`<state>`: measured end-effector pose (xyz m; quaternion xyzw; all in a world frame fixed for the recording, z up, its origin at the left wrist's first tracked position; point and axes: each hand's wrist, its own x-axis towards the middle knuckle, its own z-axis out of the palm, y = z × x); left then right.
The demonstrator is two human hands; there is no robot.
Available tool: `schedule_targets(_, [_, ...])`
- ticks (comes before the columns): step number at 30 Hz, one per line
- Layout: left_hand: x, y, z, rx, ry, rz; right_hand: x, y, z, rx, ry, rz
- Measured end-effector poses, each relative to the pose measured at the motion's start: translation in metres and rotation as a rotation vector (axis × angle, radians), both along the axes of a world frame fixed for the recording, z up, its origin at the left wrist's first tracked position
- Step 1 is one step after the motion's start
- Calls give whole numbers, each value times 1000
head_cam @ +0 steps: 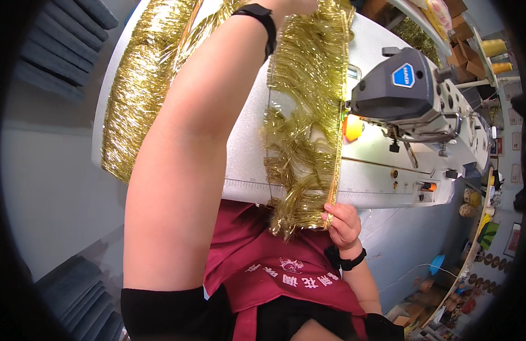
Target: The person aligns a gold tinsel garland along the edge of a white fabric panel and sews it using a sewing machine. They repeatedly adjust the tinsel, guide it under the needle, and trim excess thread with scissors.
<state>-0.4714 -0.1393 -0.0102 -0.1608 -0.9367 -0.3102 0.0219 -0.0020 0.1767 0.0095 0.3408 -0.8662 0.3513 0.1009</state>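
Note:
A strip of gold tinsel fringe (pixel 305 76) with a gold braided edge (pixel 338 162) lies across the white sewing machine table, its edge running by the needle area of an industrial sewing machine (pixel 390 93). My right hand (pixel 346 221) pinches the near end of the braided edge at the table's front. My left arm reaches far over the table; the left hand (pixel 299 6) is at the top rim, over the far part of the fringe, its fingers mostly cut off. More shiny gold fringe (pixel 139 98) lies along the table's left side.
An orange-yellow piece (pixel 353 128) sits beside the needle area. Yellow thread cones (pixel 494 47) stand at the upper right, near cardboard boxes (pixel 469 59). Folded grey-blue fabric (pixel 58 47) is at the left. A ruler scale (pixel 254 182) runs along the table's front edge.

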Motion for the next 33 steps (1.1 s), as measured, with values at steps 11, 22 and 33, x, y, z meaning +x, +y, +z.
schedule_targets(11, [122, 73, 62, -700, 89, -309, 2, -5, -5, 19, 36, -11])
schedule_targets(22, [251, 83, 118, -1006, -50, -396, -1, -1, -10, -20, 154, 37])
schedule_targets(33, [385, 101, 65, -290, 352, -410, -13, 0, -11, -95, 249, 131])
